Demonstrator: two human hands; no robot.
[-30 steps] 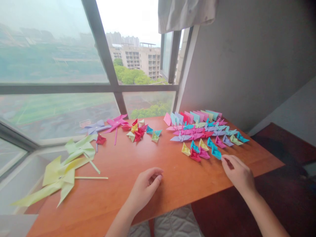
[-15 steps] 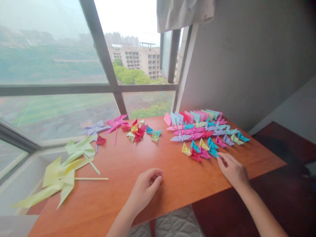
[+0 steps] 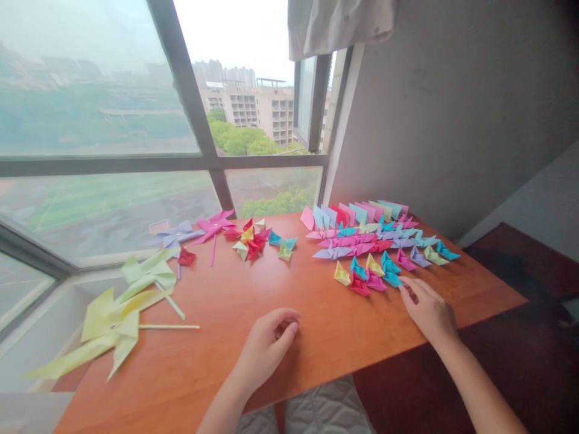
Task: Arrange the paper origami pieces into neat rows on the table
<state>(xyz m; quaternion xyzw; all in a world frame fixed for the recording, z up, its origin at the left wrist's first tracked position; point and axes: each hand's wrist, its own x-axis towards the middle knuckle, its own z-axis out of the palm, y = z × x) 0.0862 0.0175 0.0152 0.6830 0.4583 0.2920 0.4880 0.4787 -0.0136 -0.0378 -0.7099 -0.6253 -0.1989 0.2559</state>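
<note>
My right hand (image 3: 429, 310) has its thumb and fingertips pinched at the near corner of a blue paper boat (image 3: 391, 279). That boat lies in a small group with another blue boat (image 3: 388, 263), a pink boat (image 3: 375, 281), a red boat (image 3: 359, 286) and a yellow boat (image 3: 342, 274). Resting on the wooden table (image 3: 316, 331) left of the group, my left hand (image 3: 269, 343) is loosely curled, thumb near the fingers, and no object shows in it.
Behind the boats stand rows of folded paper cranes (image 3: 353, 241) and upright paper pieces (image 3: 353, 212). More boats (image 3: 256, 241) cluster mid-table. Paper pinwheels (image 3: 113, 325) lie along the left side by the window (image 3: 271, 187). A wall (image 3: 429, 120) rises at right.
The view has shifted very slightly. Both hands and the paper pieces hold the same places on the table.
</note>
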